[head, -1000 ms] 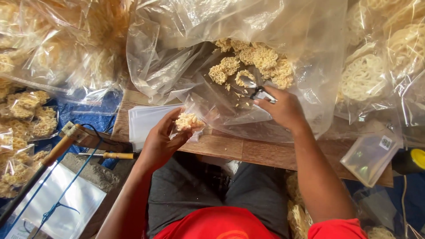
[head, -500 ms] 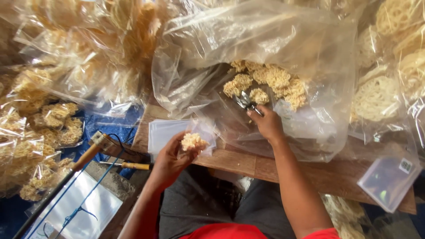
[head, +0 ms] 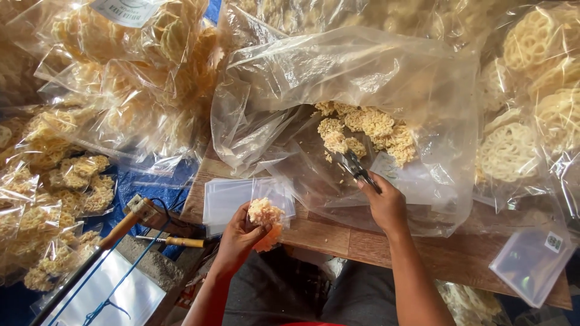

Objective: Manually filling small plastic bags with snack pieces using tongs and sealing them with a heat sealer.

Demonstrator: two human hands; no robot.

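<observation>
Closest to us, our left hand (head: pixel 240 236) is curled around a small clear bag (head: pixel 266 223) stuffed with pale noodle crackers, holding it just above the near edge of the wooden bench (head: pixel 386 244). Just beyond that bag, a stack of empty clear bags (head: pixel 226 196) lies flat on the bench.

Our right hand (head: pixel 386 208) is closed around metal tongs (head: pixel 353 166), whose tips reach into the mouth of a large clear plastic bag (head: pixel 362 72) that lies open across the bench. The tongs touch the nearest pieces of a pile of small noodle crackers (head: pixel 371 127) inside that bag; whether they grip one, we cannot tell.

Down at our left, off the bench, a wooden-handled tool (head: pixel 118 229) with a blue cord lies over a blue sheet, near a screwdriver with a yellowish handle (head: pixel 175 242). At the bench's right end rests a small clear plastic box (head: pixel 531 256).

Farther left, filled small packets (head: pixel 66 181) are heaped together. Beyond them and along the far side, big bags of round lattice crackers (head: pixel 525 90) crowd the view on both sides.
</observation>
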